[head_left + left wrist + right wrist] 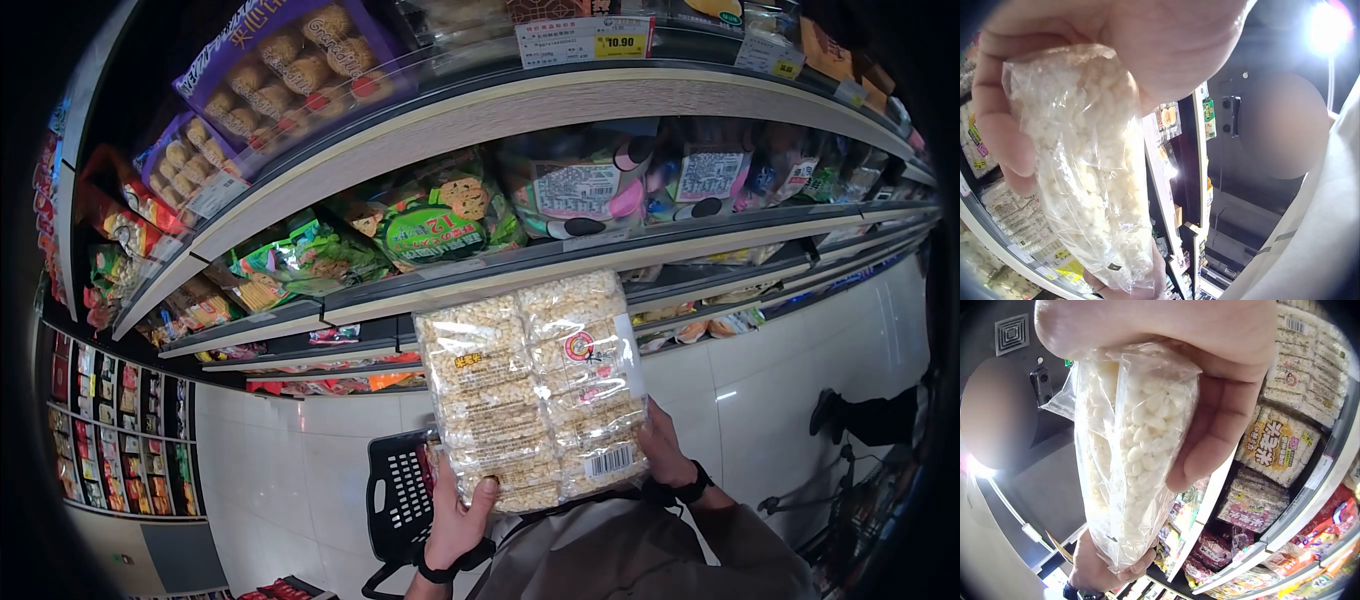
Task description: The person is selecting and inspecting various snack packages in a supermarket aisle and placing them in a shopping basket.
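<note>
A clear plastic pack of puffed rice cakes (535, 400) is held up before the shelves, its printed side and barcode facing the head camera. My left hand (460, 525) grips its lower left corner, thumb on the front. At the lower right edge, my right hand (668, 450) holds the other side, fingers partly hidden behind the pack. In the left wrist view, curled fingers (1010, 137) wrap one end of the pack (1091, 162). The right wrist view has the right fingers (1216, 437) bent around the wrapper (1141, 444).
A black shopping basket (400, 500) is below, left of the pack. Snack shelves (420, 115) curve across the front, with green cookie bags (430, 215) and a purple biscuit pack (290, 75). Another person's leg (880, 415) and a cart (835, 510) are at the right.
</note>
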The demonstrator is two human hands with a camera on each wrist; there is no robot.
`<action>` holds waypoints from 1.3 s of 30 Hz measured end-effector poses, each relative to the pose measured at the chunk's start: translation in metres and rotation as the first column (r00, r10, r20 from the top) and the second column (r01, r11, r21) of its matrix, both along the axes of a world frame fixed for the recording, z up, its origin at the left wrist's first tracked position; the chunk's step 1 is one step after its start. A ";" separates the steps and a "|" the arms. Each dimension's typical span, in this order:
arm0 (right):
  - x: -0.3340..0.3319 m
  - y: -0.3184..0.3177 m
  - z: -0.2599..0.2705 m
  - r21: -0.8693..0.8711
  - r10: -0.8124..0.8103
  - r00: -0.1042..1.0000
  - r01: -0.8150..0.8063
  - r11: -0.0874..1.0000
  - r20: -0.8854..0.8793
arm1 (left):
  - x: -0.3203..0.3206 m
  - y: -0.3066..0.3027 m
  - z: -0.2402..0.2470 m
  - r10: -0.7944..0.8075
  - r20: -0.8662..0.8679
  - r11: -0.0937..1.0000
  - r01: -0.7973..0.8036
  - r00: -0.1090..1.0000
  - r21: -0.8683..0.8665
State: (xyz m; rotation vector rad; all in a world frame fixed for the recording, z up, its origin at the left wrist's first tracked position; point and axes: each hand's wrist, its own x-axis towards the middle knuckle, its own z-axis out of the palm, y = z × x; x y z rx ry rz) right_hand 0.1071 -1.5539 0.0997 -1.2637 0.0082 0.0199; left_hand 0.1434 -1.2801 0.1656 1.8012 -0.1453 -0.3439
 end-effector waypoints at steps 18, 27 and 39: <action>-0.006 -0.001 -0.003 0.018 0.001 1.000 -0.001 1.000 -0.002 | -0.007 0.001 -0.003 0.005 0.003 1.000 -0.005 1.000 0.001; -0.005 -0.002 -0.001 0.017 0.004 1.000 -0.005 1.000 0.020 | -0.007 -0.001 -0.001 0.007 0.053 1.000 -0.008 0.999 0.018; -0.003 -0.001 0.000 -0.015 -0.014 1.000 0.014 1.000 -0.004 | -0.006 -0.001 -0.001 0.013 0.056 1.000 -0.014 0.998 0.017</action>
